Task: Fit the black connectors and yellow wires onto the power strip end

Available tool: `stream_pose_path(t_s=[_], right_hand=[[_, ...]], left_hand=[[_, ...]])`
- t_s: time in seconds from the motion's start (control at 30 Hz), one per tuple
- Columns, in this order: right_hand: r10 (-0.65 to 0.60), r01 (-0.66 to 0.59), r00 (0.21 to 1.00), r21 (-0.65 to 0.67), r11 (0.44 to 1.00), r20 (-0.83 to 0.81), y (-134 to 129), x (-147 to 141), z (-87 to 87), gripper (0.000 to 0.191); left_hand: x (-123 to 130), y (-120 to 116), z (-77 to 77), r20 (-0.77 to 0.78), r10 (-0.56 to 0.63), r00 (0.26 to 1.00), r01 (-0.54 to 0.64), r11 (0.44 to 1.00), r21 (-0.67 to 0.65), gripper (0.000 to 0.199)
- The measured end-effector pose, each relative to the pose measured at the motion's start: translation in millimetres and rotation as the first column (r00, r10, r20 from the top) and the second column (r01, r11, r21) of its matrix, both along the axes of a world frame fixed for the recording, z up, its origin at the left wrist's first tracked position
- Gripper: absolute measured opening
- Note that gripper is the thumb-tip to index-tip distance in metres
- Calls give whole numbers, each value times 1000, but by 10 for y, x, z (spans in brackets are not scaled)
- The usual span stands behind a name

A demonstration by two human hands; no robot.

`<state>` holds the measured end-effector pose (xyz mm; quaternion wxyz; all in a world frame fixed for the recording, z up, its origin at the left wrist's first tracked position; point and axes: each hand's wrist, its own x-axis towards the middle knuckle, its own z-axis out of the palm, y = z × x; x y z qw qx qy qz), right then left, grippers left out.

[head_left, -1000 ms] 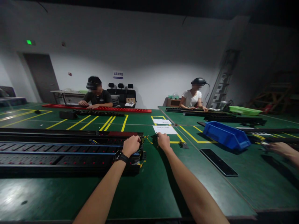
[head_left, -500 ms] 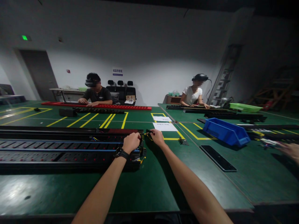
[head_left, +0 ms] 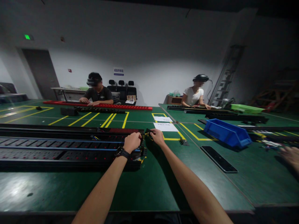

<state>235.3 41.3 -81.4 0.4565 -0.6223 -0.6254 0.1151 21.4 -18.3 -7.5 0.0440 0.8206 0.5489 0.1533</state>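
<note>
A long black power strip unit [head_left: 58,149] with red switches and blue edges lies across the green table, its right end near the middle. My left hand [head_left: 132,142], with a black watch on the wrist, is closed on that right end. My right hand [head_left: 157,136] pinches a small black part with yellow wires [head_left: 148,133] just off the strip's end, close to my left hand.
A blue bin [head_left: 226,132] and a flat black plate [head_left: 218,158] lie to the right. White paper sheets [head_left: 165,126] sit inside yellow floor-tape marks. A small black piece [head_left: 183,142] lies near them. Two people sit at far tables; another person's hand [head_left: 289,154] shows at the right edge.
My right hand has moved left from the bare table toward the strip's end and now holds the small wired part beside my left hand. My left hand has stayed put.
</note>
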Motion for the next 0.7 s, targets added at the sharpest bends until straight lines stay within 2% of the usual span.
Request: stream_pose_path(t_s=[0.23,0.37,0.53,0.7], right_hand=[[69,-69,998,-13,998,-3,-91,-58,34,24],[37,-33,993,-35,999,112,-167,-130,61,21],[-21,16,969,20,1000,247,-202,-197,22,11],[7,2,953,-31,1000,303,-201,-187,-44,15]], left_hand=[[5,-5,11,4,-7,1000,7,1000,0,29],[1,-7,8,16,-3,1000,3,1000,-13,30],[-15,-69,3,12,0,1000,0,1000,-16,30],[-16,-67,-42,-13,28,1000,-28,1000,-9,31]])
